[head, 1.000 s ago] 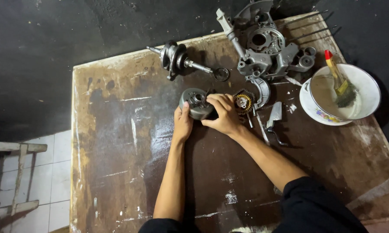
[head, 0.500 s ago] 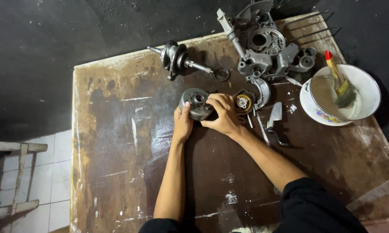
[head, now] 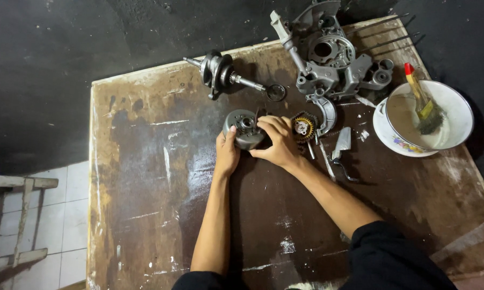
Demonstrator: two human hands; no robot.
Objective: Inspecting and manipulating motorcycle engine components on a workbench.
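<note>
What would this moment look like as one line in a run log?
left hand: gripping round metal part | right hand: on same part | beside: toothed gear | surface: worn board

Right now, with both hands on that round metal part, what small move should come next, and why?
Probably keep the left hand braced on the round metal part and ease the right hand across its top. Both hands already grip it on the table, and the small gear lies close on the right, so a wide move could knock it.
</note>
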